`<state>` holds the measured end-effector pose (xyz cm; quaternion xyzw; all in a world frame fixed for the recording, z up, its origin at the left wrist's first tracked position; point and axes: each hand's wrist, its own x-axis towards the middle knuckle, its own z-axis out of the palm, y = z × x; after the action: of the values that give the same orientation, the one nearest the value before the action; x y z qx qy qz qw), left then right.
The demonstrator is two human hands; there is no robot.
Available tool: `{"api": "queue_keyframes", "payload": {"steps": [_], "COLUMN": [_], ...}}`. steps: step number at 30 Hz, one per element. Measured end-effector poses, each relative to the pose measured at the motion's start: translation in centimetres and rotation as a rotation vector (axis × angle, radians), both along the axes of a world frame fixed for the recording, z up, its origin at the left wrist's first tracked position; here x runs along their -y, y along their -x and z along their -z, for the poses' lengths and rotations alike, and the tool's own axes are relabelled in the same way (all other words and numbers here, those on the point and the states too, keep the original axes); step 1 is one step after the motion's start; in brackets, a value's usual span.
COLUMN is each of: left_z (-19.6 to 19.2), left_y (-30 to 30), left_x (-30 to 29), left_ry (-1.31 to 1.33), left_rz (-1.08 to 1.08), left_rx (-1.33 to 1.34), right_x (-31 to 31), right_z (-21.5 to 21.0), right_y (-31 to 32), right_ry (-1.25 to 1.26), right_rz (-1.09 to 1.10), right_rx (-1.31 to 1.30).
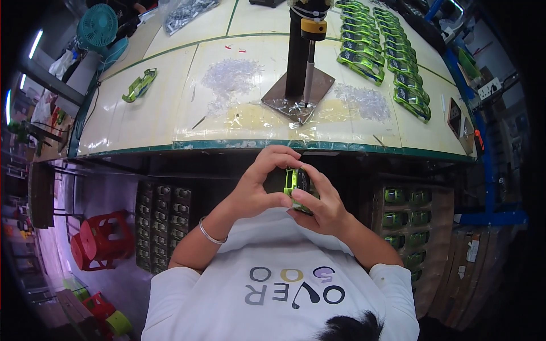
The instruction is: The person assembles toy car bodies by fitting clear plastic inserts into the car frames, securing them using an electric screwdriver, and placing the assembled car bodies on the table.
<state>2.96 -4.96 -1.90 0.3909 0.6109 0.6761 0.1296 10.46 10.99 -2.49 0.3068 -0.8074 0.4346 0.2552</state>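
Observation:
A bright green and black toy car body shell [289, 180] is held in front of my chest, just off the table's near edge. My left hand [263, 184] curves round its left side, with fingertips at the top and thumb at the lower edge. My right hand [322, 199] grips the shell's right side, its thumb across the front. Fingers cover much of the shell. Beyond the table edge stands a post-mounted power screwdriver [310, 57] with a yellow collar, its tip pointing down at a dark metal plate [275, 92] wrapped in clear film.
Several green car shells [360, 55] line the table's right side, and one lone shell [139, 86] lies at left. Small clear plastic pieces [230, 77] are heaped beside the plate. Below are a tray of dark parts [162, 219], a box of shells [372, 227] and red stools [94, 241].

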Motion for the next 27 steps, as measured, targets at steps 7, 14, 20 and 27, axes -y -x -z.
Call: {"api": "queue_keyframes", "payload": {"steps": [7,14,20,27], "left_z": [2.1,1.0,-0.7,-1.0], "left_y": [-0.3,1.9,3.4,3.6], "left_x": [-1.8,-4.1,-4.9,-5.0], "left_ry": [-0.188,-0.138,-0.191,-0.187], "left_rz": [0.208,0.1,0.109,0.114], "left_rx": [0.687,0.727,0.686,0.666], "right_x": [0.7,-0.2,-0.1,-0.3], "right_z": [-0.4,-0.5,-3.0,-3.5], "right_y": [0.1,4.5,5.9,5.9], "right_ry": [1.457,1.736,1.848,1.819], "right_rz": [-0.445,-0.43,-0.387,-0.454], "right_rx": [0.84,1.006,0.997,0.967]}}
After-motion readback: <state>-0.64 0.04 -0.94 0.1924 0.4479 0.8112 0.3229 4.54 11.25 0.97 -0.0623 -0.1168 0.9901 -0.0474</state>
